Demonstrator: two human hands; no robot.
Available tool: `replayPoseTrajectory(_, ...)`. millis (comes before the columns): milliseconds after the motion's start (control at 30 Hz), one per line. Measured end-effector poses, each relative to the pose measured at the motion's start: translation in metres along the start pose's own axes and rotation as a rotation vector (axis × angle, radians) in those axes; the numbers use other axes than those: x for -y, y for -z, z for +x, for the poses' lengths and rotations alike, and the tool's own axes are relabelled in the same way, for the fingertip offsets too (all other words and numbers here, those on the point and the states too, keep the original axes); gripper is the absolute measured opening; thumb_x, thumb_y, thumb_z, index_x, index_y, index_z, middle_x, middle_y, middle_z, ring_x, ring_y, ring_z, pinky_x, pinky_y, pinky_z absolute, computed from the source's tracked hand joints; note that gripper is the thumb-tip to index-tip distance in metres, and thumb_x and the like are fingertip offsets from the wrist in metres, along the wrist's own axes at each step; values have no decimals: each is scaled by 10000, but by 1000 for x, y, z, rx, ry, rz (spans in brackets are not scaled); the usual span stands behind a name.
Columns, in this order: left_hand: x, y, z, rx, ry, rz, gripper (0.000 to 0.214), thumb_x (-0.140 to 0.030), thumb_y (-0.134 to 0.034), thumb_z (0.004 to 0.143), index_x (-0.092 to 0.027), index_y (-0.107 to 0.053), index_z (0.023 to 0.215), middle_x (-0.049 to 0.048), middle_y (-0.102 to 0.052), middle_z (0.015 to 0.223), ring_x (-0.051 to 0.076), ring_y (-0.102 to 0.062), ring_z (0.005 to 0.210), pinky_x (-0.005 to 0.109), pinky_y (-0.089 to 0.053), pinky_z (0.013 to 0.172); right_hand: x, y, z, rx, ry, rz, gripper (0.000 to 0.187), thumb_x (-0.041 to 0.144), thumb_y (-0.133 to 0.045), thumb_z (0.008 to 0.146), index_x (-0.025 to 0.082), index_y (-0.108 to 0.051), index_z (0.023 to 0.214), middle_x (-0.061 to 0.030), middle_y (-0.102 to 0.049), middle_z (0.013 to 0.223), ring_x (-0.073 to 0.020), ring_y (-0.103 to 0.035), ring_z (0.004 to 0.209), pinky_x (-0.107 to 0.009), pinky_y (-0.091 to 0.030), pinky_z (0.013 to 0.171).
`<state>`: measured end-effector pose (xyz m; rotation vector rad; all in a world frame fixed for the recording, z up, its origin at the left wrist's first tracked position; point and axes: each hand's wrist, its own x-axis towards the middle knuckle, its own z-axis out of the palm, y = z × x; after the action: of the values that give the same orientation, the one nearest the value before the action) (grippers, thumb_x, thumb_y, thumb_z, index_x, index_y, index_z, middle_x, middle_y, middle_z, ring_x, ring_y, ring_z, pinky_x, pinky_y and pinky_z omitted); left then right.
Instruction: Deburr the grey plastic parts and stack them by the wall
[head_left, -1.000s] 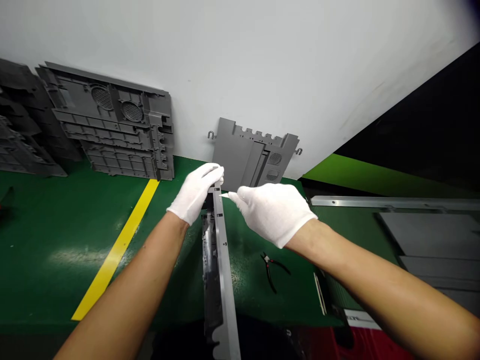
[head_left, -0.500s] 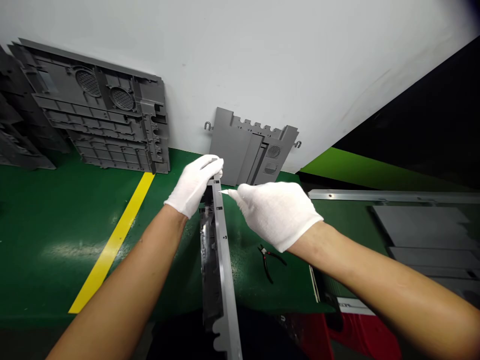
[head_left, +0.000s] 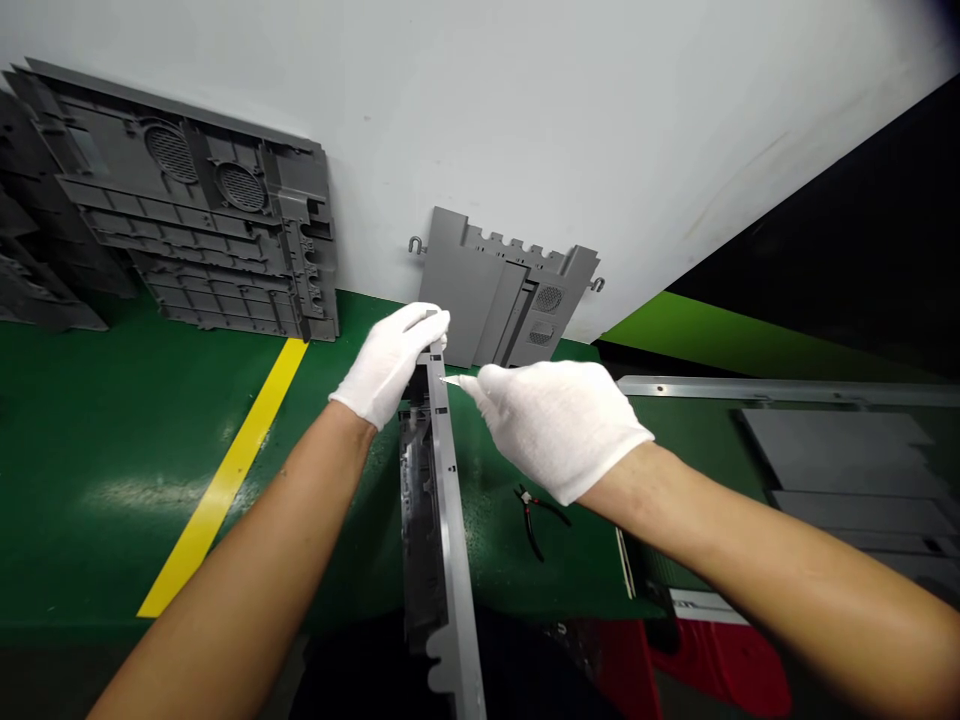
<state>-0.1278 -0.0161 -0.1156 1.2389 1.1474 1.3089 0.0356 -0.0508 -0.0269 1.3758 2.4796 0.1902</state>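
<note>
A grey plastic panel (head_left: 452,510) stands on edge in front of me, its narrow slotted side facing up and running toward my body. My left hand (head_left: 391,362), in a white glove, is closed around the panel's far end. My right hand (head_left: 559,425), gloved too, grips a craft knife (head_left: 454,380) whose handle is hidden in the fist. Its pointed blade tip is at the panel's upper edge, between two small slots near my left hand. Black-handled cutting pliers (head_left: 534,515) lie open on the green table to the right of the panel.
Ribbed grey panels (head_left: 217,230) with round grilles lean against the white wall (head_left: 562,100) at left. A grey panel (head_left: 480,290) with hooks leans behind my hands. More grey panels (head_left: 840,450) lie at right beyond a metal rail (head_left: 787,390). Yellow tape (head_left: 232,480) crosses the green table (head_left: 97,430).
The view has shifted slightly. Both hands keep their grips, and the blade tip remains at nearly the same spot on the panel's edge.
</note>
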Motion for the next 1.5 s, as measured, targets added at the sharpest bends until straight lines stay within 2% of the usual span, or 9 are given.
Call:
replayPoseTrajectory(367, 9, -1, 3, 7, -8, -26, 232, -394, -554, 909, -183, -594, 823, 28, -619, 861, 176, -583, 835, 311, -433, 777, 0, -1, -2, 2, -17, 38, 574, 512, -229, 1040, 187, -680, 896, -85, -628, 606, -254, -649, 577, -358, -451, 608)
replayPoseTrajectory(767, -3, 2, 1, 28, -2, 71, 226, -371, -518, 921, -193, -568, 789, 18, -617, 838, 173, -559, 832, 306, -403, 754, -1, -3, -3, -34, -3, 68, 491, 491, -325, 1032, 189, -684, 884, -59, -586, 544, -245, -631, 537, -349, -442, 588)
replayPoseTrajectory(933, 1, 4, 1, 23, 11, 29, 221, -388, -543, 911, -195, -575, 807, 21, -630, 863, 176, -574, 846, 304, -412, 770, 6, -2, -11, 19, 63, 153, 426, 493, -396, 1016, 213, -653, 822, 2, -489, 465, -174, -506, 406, -294, -361, 513)
replayPoseTrajectory(1000, 2, 6, 1, 23, 19, 6, 220, -399, -558, 906, -197, -582, 824, 21, -635, 877, 179, -582, 860, 301, -418, 783, 8, -3, -17, 2, 70, 217, 446, 532, -407, 1008, 222, -621, 770, 23, -441, 453, -148, -453, 394, -274, -318, 498)
replayPoseTrajectory(1100, 2, 9, 0, 34, 21, -11, 225, -411, -568, 903, -198, -586, 833, 19, -627, 883, 178, -579, 873, 292, -422, 800, 4, -6, -23, -112, -6, 408, 545, 617, -338, 1007, 224, -542, 690, 36, -402, 484, -125, -410, 431, -260, -287, 500)
replayPoseTrajectory(1233, 0, 9, 0, 40, -13, 3, 233, -402, -555, 910, -194, -584, 808, 13, -598, 856, 165, -544, 833, 288, -423, 819, -4, -14, -12, -258, -127, 841, 570, 645, -322, 1000, 219, -439, 639, 39, -432, 570, -112, -387, 516, -254, -306, 526)
replayPoseTrajectory(1400, 9, 6, 2, -33, 10, -67, 235, -422, -586, 880, -188, -617, 876, 28, -630, 904, 182, -566, 863, 305, -448, 844, 12, -39, 32, -154, -154, 1319, 526, 666, -556, 875, 217, -427, 632, 57, -440, 584, -103, -360, 550, -250, -301, 510)
replayPoseTrajectory(1500, 15, 5, 3, -63, 18, -105, 291, -481, -570, 900, -195, -628, 897, 31, -642, 933, 181, -578, 896, 306, -445, 890, 32, -51, 36, -80, -231, 1614, 492, 627, -660, 806, 225, -411, 669, 86, -398, 550, -87, -325, 510, -238, -267, 471)
